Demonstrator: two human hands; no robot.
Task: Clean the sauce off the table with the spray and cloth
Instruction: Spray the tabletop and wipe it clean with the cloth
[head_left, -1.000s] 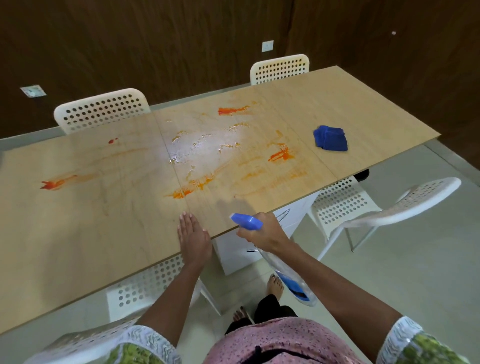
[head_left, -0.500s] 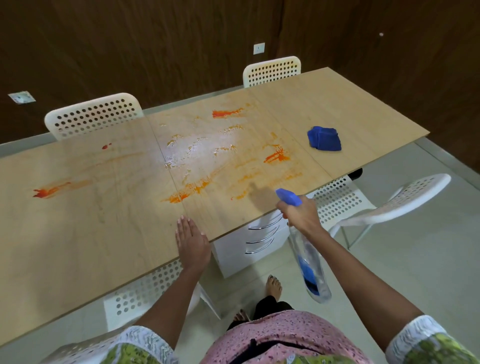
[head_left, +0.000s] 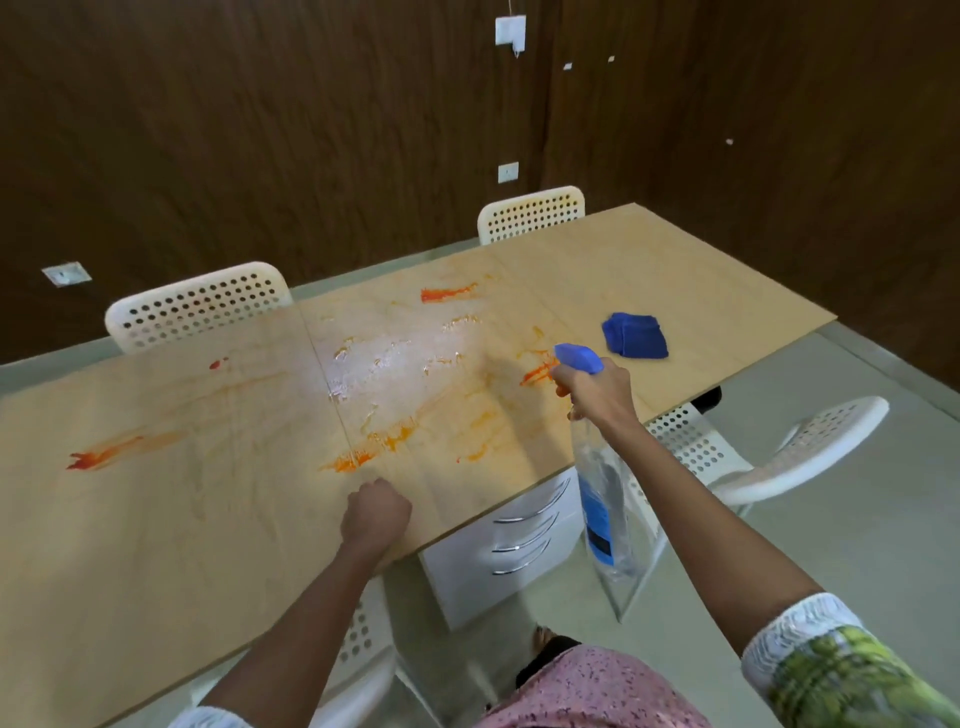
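**Spray bottle raised over sauce-smeared desk**

The right hand (head_left: 592, 387) grips the neck of a clear spray bottle (head_left: 602, 499), fingers curled round it under the blue nozzle (head_left: 577, 357), which points away over the desk (head_left: 156, 519). The bottle's body hangs down past the desk's near edge, with a blue label on its lower part. Half a second ago that hand was lower, just off the near edge; it has since risen and come forward, so the nozzle now sits over the surface beside an orange-red streak. The right arm reaches out nearly straight from a patterned sleeve (head_left: 841, 670).

The left hand (head_left: 376, 514), which lay flat with fingers spread on the desk near its edge, is now balled into a fist holding nothing, knuckles down on the wood at about the same spot.

Sauce smears (head_left: 363, 452) mark the desk: orange streaks ahead of the fist, a red streak at far left, another near the far edge, a small red spot further left. A wet, shiny patch (head_left: 395, 364) lies in the middle. The folded blue cloth (head_left: 635, 335) rests on the desk beyond the nozzle, apart from both hands.

White perforated chairs (head_left: 197, 306) stand along the far side and at right; a white drawer unit (head_left: 509, 540) sits under the desk.
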